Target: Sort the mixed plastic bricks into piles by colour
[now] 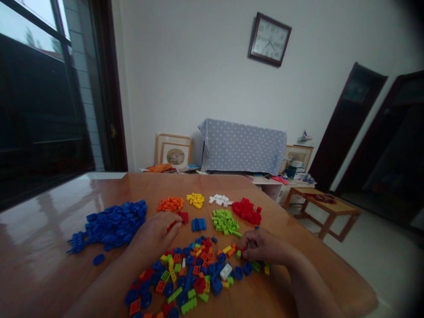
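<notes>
My left hand (162, 227) reaches over the far side of a mixed pile of toy building bricks (188, 269), its fingers closed on a red brick (183, 217). More red shows under those fingers, partly hidden. At the pile's right edge, my right hand (261, 245) is curled in a pinch on a small red brick, mostly covered by the fingertips. A green brick (238, 254) lies right beside them. Between the hands, farther back, sits a small group of blue bricks (198, 224).
Sorted heaps stand beyond: blue (115, 223) at left, orange (170, 203), yellow (195, 200), white (220, 200), lime green (225, 221) and red (247, 210). A blue disc (98, 259) lies near the blue heap. The wooden table (331, 265) has its edge at right.
</notes>
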`<state>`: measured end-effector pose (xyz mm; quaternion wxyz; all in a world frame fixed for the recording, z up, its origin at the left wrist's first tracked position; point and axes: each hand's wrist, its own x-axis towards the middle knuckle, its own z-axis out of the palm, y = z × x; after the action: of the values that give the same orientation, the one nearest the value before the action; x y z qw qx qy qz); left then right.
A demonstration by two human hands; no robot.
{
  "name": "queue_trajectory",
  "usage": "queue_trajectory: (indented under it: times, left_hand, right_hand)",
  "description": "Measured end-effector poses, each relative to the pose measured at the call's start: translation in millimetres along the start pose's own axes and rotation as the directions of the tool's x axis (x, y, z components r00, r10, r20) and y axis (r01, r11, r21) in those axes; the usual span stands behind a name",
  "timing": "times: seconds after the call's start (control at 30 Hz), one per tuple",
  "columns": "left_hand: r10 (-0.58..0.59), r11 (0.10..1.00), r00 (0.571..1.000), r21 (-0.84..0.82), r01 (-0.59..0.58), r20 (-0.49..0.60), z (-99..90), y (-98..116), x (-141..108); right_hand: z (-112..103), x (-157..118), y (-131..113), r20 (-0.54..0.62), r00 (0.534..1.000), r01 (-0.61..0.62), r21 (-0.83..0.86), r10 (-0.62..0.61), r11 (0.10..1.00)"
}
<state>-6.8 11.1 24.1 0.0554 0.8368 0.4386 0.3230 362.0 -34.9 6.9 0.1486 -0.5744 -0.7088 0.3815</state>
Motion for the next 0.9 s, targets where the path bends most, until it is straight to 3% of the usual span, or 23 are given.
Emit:
queue_trajectory:
  times: [0.13,0.2,0.27,0.33,0.4,0.57,0.9]
  left_hand:
    - [-0.001,1.0,1.0,-0.003,0.001,0.006,-0.4,0,-1]
    - [-0.003,1.0,1.0,-0.002,0.003,0.004,-0.9,0,-1]
    - [-0.002,1.0,1.0,0.004,0.002,0.006,-1.5,0,0]
    - [0.004,1.0,1.0,0.009,-0.004,0.015,-1.8,-1,0]
    - [0.009,1.0,1.0,0.009,-0.009,0.014,-1.8,0,1]
    - [0.013,1.0,1.0,0.006,-0.013,0.009,-1.2,0,0]
    - [-0.002,1.0,0.999,0.014,0.001,0.033,-1.3,1,-1]
  right_hand:
    - [-4,2,4,-0.05,0.997,0.056,0.091,-0.052,0.994]
    - [-9,6,10,-0.184,0.981,0.103,0.196,-0.067,0.975]
    - [-15,14,19,-0.403,0.915,0.143,0.313,-0.005,0.939]
    - [-21,23,30,-0.588,0.8,0.175,0.421,0.121,0.89]
    - [-25,33,40,-0.665,0.722,0.187,0.457,0.195,0.869]
    - [-27,52,51,-0.728,0.631,0.215,0.496,0.268,0.841]
    - [-33,54,62,-0.765,0.564,0.243,0.514,0.311,0.823]
